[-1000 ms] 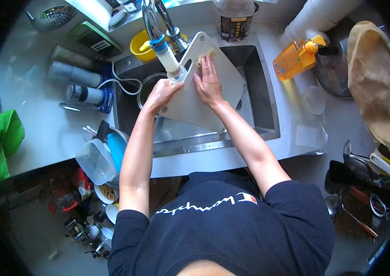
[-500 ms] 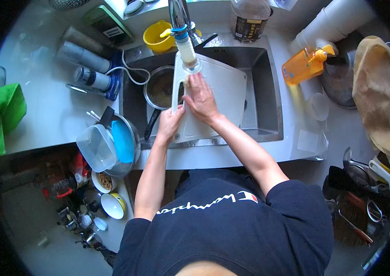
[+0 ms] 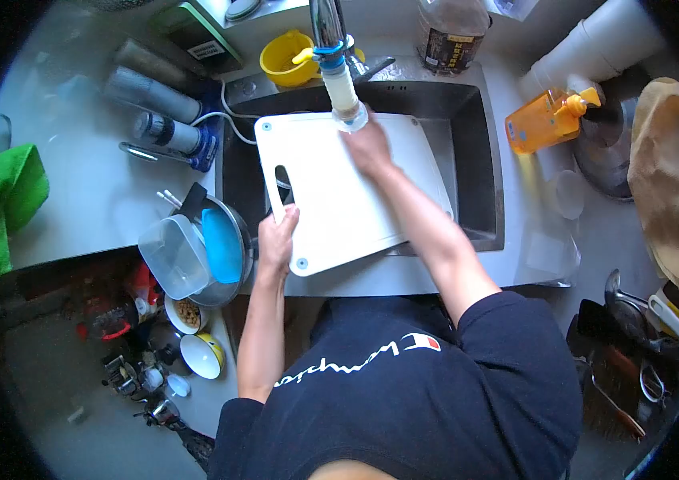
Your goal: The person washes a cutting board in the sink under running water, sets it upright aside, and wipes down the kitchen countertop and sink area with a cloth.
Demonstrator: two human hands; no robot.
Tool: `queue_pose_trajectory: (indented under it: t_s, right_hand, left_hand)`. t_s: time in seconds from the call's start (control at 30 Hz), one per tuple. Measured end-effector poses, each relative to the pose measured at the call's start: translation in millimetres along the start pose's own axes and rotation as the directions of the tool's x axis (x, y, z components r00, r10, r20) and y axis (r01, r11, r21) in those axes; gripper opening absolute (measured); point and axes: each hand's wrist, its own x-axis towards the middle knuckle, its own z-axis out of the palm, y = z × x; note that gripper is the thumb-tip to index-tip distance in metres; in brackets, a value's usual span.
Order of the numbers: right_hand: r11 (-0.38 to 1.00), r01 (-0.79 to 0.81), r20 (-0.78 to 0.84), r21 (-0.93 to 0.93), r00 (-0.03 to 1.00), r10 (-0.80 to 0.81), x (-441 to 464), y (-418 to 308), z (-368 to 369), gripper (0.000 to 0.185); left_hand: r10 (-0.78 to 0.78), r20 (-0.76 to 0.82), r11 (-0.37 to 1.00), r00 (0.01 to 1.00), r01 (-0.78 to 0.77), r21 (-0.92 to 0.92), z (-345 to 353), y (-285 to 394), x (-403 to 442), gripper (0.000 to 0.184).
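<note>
A white cutting board [image 3: 347, 192] with a slot handle lies tilted over the sink [image 3: 479, 168]. My left hand [image 3: 277, 240] is closed on the board's left edge, just below the slot, with the thumb on top. Near the board's far edge, my right hand [image 3: 370, 148] is on or just above its surface; it is blurred, and the faucet nozzle [image 3: 347, 108] partly hides its fingers. The frying pan in the sink is mostly covered by the board.
A yellow basin [image 3: 285, 64] stands behind the sink. On the right are an orange pump bottle [image 3: 543, 120] and a large dark-labelled jug [image 3: 451, 40]. Left of the sink, a clear plastic container [image 3: 171, 256] and a blue piece [image 3: 221, 246] rest in a bowl.
The cutting board has turned flatter, its slotted edge swinging left and its near corner toward me. My left hand moved left and nearer with it; my right hand moved toward the far edge.
</note>
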Motion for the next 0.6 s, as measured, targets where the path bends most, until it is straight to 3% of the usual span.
queue_pose_trajectory:
  t_s: [0.03, 0.1, 0.13, 0.17, 0.23, 0.27, 0.3, 0.37, 0.4, 0.43, 0.5, 0.57, 0.6]
  right_hand:
    - [0.967, -0.008, -0.178, -0.254, 0.983, -0.039, 1, 11, 0, 0.047]
    - [0.999, 0.015, -0.096, -0.039, 0.995, -0.019, -6, 14, 16, 0.049]
    - [0.994, 0.066, 0.001, -0.082, 0.998, -0.067, -22, -17, 8, 0.050]
    - [0.999, 0.045, 0.057, 0.010, 0.997, -0.046, -26, -27, -1, 0.051]
    - [0.901, 0.400, 0.051, -0.168, 0.916, -0.397, -54, -44, 10, 0.048]
    - [0.902, 0.402, 0.037, -0.156, 0.915, -0.401, -53, -40, 14, 0.049]
    - [0.990, 0.136, 0.213, -0.040, 0.969, -0.125, -36, -29, -11, 0.050]
    - [0.999, 0.047, 0.152, 0.013, 0.987, -0.048, -16, 22, 3, 0.048]
    - [0.963, -0.105, -0.120, -0.248, 0.990, 0.077, -9, 53, 14, 0.055]
    - [0.962, -0.110, -0.123, -0.250, 0.989, 0.081, -23, 26, -3, 0.055]
    - [0.992, 0.022, 0.307, -0.121, 0.952, 0.017, -65, -28, -25, 0.069]
    - [0.935, 0.297, 0.183, -0.196, 0.947, -0.262, -99, -21, -3, 0.068]
    - [0.870, 0.397, 0.026, -0.292, 0.913, -0.407, -99, -8, 10, 0.054]
  left_hand:
    - [-0.021, -0.009, 1.000, 1.000, 0.021, -0.009, 3, 3, -5, 0.032]
    - [-0.071, -0.030, 0.997, 0.997, 0.071, 0.018, 12, 15, -16, 0.031]
    - [-0.072, -0.026, 0.997, 0.997, 0.072, 0.014, 13, 14, -15, 0.031]
    - [-0.058, -0.038, 0.998, 0.998, 0.059, 0.028, 9, 13, -14, 0.031]
    - [-0.026, -0.053, 1.000, 0.998, 0.027, 0.015, 5, 8, -11, 0.031]
    - [-0.014, -0.053, 1.000, 0.998, 0.015, 0.014, 4, 9, -12, 0.032]
    - [-0.005, -0.061, 1.000, 0.998, 0.006, 0.016, 2, 12, -16, 0.032]
    - [0.012, -0.066, 1.000, 0.998, -0.011, 0.021, 1, 18, -21, 0.033]
    - [0.030, -0.065, 0.999, 0.997, -0.029, 0.026, 1, 23, -24, 0.033]
    - [0.020, -0.090, 0.994, 0.996, -0.011, 0.105, 5, 32, -27, 0.034]
    - [0.036, -0.096, 0.996, 0.995, -0.028, 0.082, 6, 31, -19, 0.034]
    - [0.035, -0.076, 0.999, 0.996, -0.038, -0.030, 7, 35, -17, 0.034]
    - [0.058, -0.083, 0.998, 0.995, -0.058, -0.002, 7, 34, -16, 0.034]
